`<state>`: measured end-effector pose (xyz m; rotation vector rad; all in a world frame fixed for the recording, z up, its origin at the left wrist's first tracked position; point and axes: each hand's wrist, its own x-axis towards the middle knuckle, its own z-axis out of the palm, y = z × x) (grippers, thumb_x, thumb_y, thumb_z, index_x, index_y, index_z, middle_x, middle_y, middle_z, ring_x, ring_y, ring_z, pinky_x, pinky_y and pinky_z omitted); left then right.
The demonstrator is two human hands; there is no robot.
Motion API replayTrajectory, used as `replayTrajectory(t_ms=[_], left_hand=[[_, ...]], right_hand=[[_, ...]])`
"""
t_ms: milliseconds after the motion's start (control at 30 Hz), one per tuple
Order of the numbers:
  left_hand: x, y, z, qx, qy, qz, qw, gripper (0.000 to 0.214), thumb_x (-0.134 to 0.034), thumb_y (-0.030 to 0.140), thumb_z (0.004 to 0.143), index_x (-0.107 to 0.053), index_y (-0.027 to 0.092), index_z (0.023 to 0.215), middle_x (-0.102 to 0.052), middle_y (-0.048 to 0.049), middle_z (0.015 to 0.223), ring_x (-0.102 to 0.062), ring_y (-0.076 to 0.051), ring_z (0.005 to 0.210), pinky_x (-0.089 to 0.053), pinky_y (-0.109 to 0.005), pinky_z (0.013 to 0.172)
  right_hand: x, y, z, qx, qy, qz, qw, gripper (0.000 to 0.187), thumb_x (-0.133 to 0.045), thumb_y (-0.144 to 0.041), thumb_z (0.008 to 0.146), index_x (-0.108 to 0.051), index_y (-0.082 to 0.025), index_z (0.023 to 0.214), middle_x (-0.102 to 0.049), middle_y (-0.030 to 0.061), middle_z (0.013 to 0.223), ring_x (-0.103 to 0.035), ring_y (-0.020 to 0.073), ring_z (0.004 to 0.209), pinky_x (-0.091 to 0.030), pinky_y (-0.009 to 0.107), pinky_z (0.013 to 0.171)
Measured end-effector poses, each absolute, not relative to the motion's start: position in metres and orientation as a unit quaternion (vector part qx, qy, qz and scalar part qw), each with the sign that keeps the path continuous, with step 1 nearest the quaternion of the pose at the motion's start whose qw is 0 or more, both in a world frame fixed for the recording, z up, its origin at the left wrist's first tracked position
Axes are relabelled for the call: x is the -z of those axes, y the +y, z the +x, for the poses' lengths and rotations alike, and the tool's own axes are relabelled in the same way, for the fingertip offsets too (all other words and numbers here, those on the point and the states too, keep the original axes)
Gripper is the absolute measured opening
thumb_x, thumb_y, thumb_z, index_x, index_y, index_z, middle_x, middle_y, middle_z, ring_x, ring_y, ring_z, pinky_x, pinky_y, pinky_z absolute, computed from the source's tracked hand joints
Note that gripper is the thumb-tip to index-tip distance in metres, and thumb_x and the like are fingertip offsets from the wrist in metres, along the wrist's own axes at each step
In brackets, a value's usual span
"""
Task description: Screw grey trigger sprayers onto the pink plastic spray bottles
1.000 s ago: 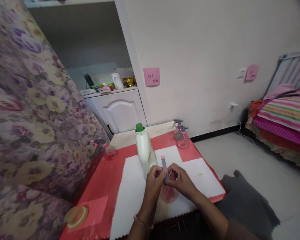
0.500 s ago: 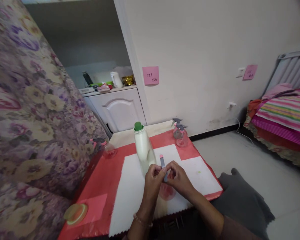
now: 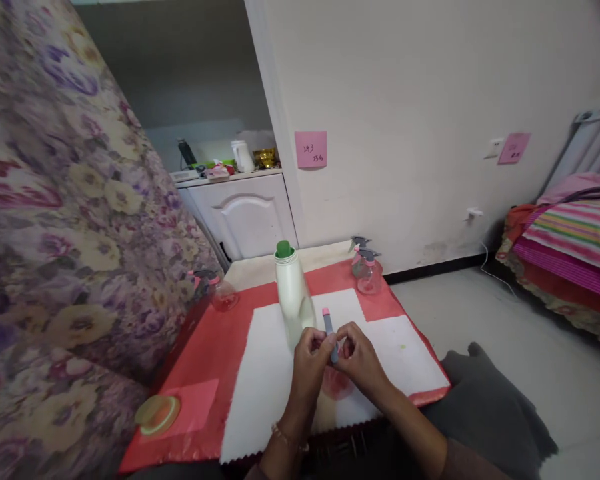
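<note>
A clear round spray bottle with a reddish tint stands on the white sheet near the table's front edge. Its grey spray head, tipped with a pink nozzle, points away from me. My left hand has its fingers closed on the spray head from the left. From the right, my right hand pinches it too; the neck is hidden by my fingers. Just beyond my left hand rises a pale green jug with an open threaded mouth and something green in it.
Two more spray bottles stand at the back right, and another spray bottle at the back left. A round yellowish lid or dish lies front left on the red cover. A floral curtain borders the left side.
The view has shifted slightly, so the scene sits a little farther right. Both hands remain on the spray head, with little visible change in their grip.
</note>
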<state>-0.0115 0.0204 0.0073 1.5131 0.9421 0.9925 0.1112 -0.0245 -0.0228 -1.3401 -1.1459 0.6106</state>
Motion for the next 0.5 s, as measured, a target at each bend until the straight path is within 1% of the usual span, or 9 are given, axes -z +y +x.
replayTrajectory(t_ms=[100, 167, 233, 333, 400, 500], left_hand=[[-0.008, 0.0198, -0.0111, -0.426, 0.393, 0.631, 0.516, 0.026, -0.066, 0.043, 0.075, -0.055, 0.02, 0.07, -0.054, 0.0028, 0.067, -0.051, -0.015, 0.066, -0.041, -0.026, 0.063], [-0.0086, 0.0193, -0.0106, -0.431, 0.394, 0.63, 0.512, 0.025, -0.066, 0.042, 0.075, -0.056, 0.02, 0.07, -0.053, 0.0032, 0.067, -0.05, -0.015, 0.067, -0.041, -0.026, 0.064], [-0.0095, 0.0184, -0.0103, -0.431, 0.394, 0.63, 0.513, 0.024, -0.066, 0.041, 0.075, -0.056, 0.02, 0.07, -0.053, 0.0035, 0.066, -0.05, -0.015, 0.066, -0.04, -0.026, 0.064], [-0.011, 0.0166, -0.0101, -0.426, 0.395, 0.627, 0.519, 0.024, -0.066, 0.04, 0.075, -0.055, 0.02, 0.069, -0.053, 0.0038, 0.064, -0.05, -0.014, 0.063, -0.041, -0.027, 0.062], [-0.0121, 0.0157, -0.0102, -0.425, 0.395, 0.626, 0.522, 0.024, -0.067, 0.04, 0.075, -0.054, 0.02, 0.069, -0.053, 0.004, 0.063, -0.05, -0.014, 0.063, -0.041, -0.027, 0.062], [-0.0138, 0.015, -0.01, -0.427, 0.393, 0.624, 0.523, 0.024, -0.067, 0.04, 0.075, -0.055, 0.02, 0.068, -0.054, 0.0035, 0.064, -0.05, -0.014, 0.064, -0.041, -0.027, 0.062]], right_hand=[[0.022, -0.0261, 0.1161, -0.295, -0.548, -0.522, 0.583, 0.026, -0.07, -0.03, 0.075, -0.063, -0.021, 0.099, -0.054, -0.0006, 0.089, -0.049, 0.0149, 0.072, -0.039, 0.028, 0.066], [0.0214, -0.0265, 0.1191, -0.315, -0.581, -0.485, 0.573, 0.019, -0.063, -0.032, 0.081, -0.065, -0.021, 0.097, -0.058, 0.0017, 0.092, -0.052, 0.0176, 0.081, -0.04, 0.03, 0.072], [0.0229, -0.0258, 0.1186, -0.3, -0.574, -0.489, 0.584, 0.013, -0.065, -0.032, 0.08, -0.064, -0.021, 0.087, -0.059, 0.0013, 0.088, -0.052, 0.0186, 0.083, -0.04, 0.03, 0.074], [0.027, -0.0251, 0.113, -0.25, -0.522, -0.533, 0.617, 0.016, -0.071, -0.029, 0.074, -0.058, -0.022, 0.081, -0.055, -0.0012, 0.082, -0.05, 0.0182, 0.079, -0.04, 0.03, 0.074], [0.0277, -0.0259, 0.1106, -0.246, -0.515, -0.543, 0.616, 0.019, -0.071, -0.028, 0.073, -0.058, -0.022, 0.086, -0.056, -0.0006, 0.085, -0.052, 0.0187, 0.082, -0.041, 0.03, 0.076], [0.0258, -0.0276, 0.1114, -0.292, -0.56, -0.498, 0.595, 0.018, -0.066, -0.028, 0.079, -0.063, -0.022, 0.096, -0.06, 0.003, 0.098, -0.056, 0.021, 0.094, -0.043, 0.032, 0.083]])
